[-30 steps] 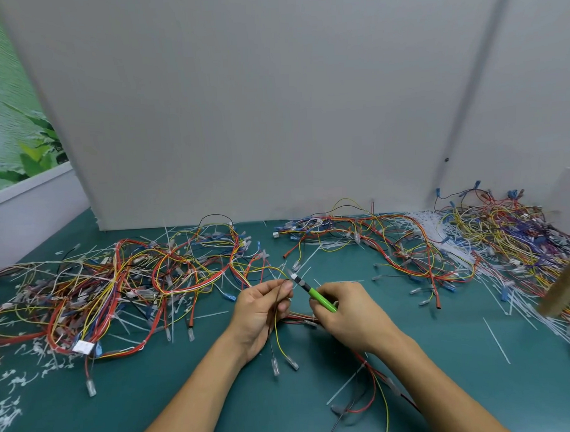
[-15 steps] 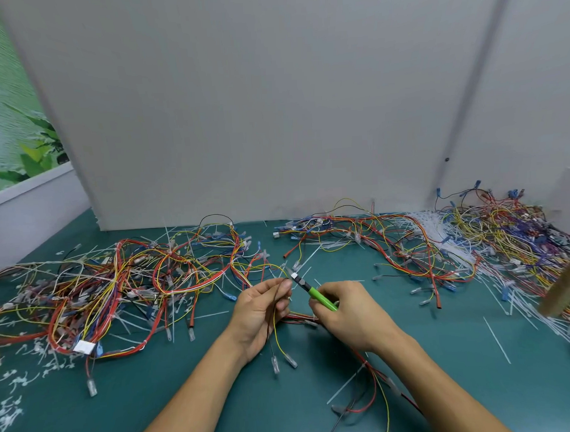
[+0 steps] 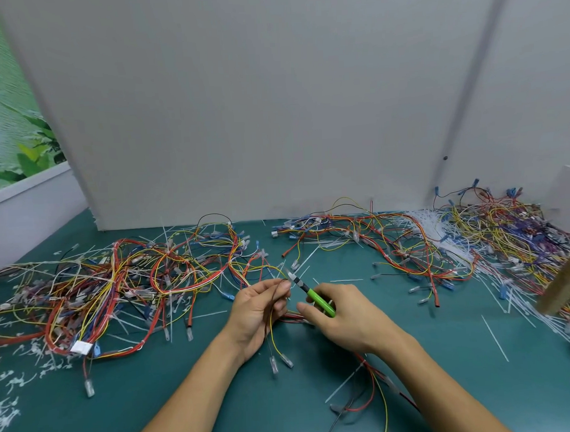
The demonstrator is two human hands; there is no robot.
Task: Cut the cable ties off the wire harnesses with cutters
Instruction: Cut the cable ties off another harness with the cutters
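**A:** What lies closest to us?

**B:** Nearer than the cutters (image 3: 314, 296), some trailing wires (image 3: 371, 388) in red, yellow and black cross the green table (image 3: 155, 414) beside the right forearm.

**A:** And the hands?

**B:** The right hand (image 3: 347, 321) is clenched round the green handle of the cutters. The left hand (image 3: 257, 311), just left of the cutters, pinches the held harness (image 3: 272, 339) between thumb and curled fingertips. Its thin yellow and dark wires hang down past the palm and end in clear connectors.

**A:** Where is the blade?

**B:** The cutters slant up and to the left, and the tip sits right at the left fingertips, where the wires are pinched. The tip is too small to tell whether it is parted or closed.

**A:** Further out?

**B:** Left of the cutters sprawls a big left pile (image 3: 133, 281) of red, yellow and blue harnesses, with white tie scraps (image 3: 11, 414) at the table's near left edge. Beyond and right of the cutters lies a middle pile (image 3: 376, 244), then a sheaf of loose white cable ties (image 3: 424, 224), then a dense right pile (image 3: 513, 235). A wooden stick (image 3: 567, 282) leans in at the far right.

**A:** And behind it all?

**B:** Past the cutters and the piles stands a plain grey wall panel (image 3: 239, 103).
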